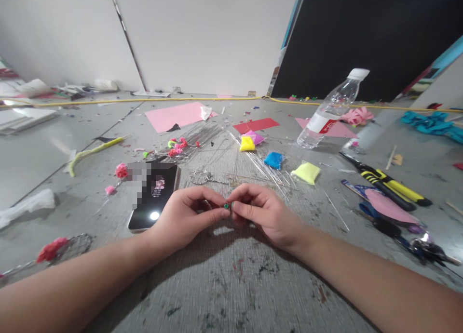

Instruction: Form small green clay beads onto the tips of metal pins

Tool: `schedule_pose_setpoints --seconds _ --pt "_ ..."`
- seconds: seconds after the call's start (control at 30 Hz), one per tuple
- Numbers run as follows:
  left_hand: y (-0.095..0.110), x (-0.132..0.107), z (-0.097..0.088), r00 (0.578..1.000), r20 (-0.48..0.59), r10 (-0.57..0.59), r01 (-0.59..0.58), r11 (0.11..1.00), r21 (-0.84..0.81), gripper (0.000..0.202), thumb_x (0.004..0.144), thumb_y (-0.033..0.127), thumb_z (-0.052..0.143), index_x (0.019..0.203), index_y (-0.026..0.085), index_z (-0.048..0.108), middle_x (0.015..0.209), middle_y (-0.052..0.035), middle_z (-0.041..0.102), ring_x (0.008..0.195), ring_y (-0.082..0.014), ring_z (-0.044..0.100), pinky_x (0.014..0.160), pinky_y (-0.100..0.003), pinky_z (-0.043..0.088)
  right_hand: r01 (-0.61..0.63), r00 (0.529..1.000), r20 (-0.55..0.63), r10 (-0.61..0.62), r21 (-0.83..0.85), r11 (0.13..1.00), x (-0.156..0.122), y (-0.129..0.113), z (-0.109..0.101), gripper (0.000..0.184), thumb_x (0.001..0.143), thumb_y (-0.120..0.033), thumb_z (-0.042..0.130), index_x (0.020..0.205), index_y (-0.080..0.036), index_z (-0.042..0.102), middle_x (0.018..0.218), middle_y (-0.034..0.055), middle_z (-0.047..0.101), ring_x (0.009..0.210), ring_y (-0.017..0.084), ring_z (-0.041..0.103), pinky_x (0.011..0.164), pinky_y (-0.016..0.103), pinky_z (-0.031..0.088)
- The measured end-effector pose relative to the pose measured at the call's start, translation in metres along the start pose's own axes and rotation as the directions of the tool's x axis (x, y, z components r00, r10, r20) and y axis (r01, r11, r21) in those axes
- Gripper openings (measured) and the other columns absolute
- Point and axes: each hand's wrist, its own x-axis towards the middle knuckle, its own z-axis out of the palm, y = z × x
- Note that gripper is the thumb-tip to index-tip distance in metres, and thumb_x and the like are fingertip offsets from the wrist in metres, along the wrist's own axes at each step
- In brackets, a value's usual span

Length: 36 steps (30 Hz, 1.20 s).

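Shiny stuff scattered over a matt grey tabletop

It's finely streaked, kinda dull, and the phone has a glassy, glossy front. Bottle is clear smooth plastic, the wires look like thin bright metal, and the pale yellow packet looks like slick plastic film. Big pink sheet reads as matt paper, red lump is rough and bumpy. Tiny green bit: too small to tell.

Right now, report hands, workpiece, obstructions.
Left hand, right hand: both pinching, close together. Small green piece: held between them. Smartphone: close beside left hand.
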Motion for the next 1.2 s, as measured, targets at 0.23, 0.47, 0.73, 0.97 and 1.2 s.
schedule_pose_setpoints --seconds 0.23,0.47,0.73,0.97,1.2 --pt "-0.002 -0.001 0.000 1.000 -0.002 0.017 -0.017 0.999 0.029 0.011 0.078 0.026 0.082 0.081 0.018 0.075 0.078 -0.0030 0.077 0.069 -0.0138 0.069 0.062 -0.023 0.056 -0.024 0.999 -0.032 0.027 0.085 0.996 0.000 0.008 0.002 0.027 0.075 -0.040 0.089 0.088 -0.022 0.074 0.074 -0.0027 0.070 0.061 0.009 0.063 0.059 0.023 0.052" --pt "0.000 -0.002 0.001 0.999 -0.015 0.047 -0.045 0.996 0.072 0.010 0.079 0.026 0.081 0.079 0.018 0.074 0.078 -0.0031 0.076 0.069 -0.0143 0.068 0.063 -0.024 0.055 -0.044 0.998 -0.043 0.048 0.093 0.995 -0.001 0.012 0.001 0.026 0.077 -0.040 0.088 0.089 -0.022 0.074 0.078 -0.0010 0.072 0.066 0.011 0.065 0.064 0.026 0.054" --pt "-0.001 -0.002 0.001 0.998 -0.006 0.068 -0.068 0.994 0.084 0.009 0.079 0.026 0.081 0.081 0.019 0.075 0.079 -0.0031 0.076 0.070 -0.0143 0.068 0.063 -0.024 0.054 -0.040 0.998 -0.037 0.043 0.097 0.995 -0.001 0.012 0.002 0.027 0.076 -0.041 0.089 0.087 -0.022 0.074 0.075 -0.0018 0.070 0.064 0.011 0.064 0.062 0.026 0.052" --pt "0.001 -0.002 0.002 0.998 0.006 0.059 -0.059 0.997 0.043 0.010 0.079 0.025 0.081 0.078 0.018 0.073 0.076 -0.0027 0.075 0.069 -0.0137 0.067 0.063 -0.023 0.054 -0.021 1.000 -0.017 0.022 0.087 0.996 -0.002 0.011 0.003 0.022 0.080 -0.037 0.086 0.089 -0.022 0.072 0.076 -0.0031 0.067 0.066 0.010 0.062 0.064 0.025 0.048" --pt "0.001 -0.001 0.002 0.995 0.002 0.097 -0.096 0.993 0.070 0.008 0.079 0.023 0.081 0.077 0.018 0.074 0.076 -0.0017 0.075 0.068 -0.0123 0.066 0.063 -0.021 0.053 -0.010 1.000 -0.014 0.011 0.063 0.998 -0.002 0.010 0.004 0.021 0.082 -0.037 0.084 0.090 -0.022 0.070 0.076 -0.0034 0.064 0.065 0.010 0.058 0.062 0.025 0.046"
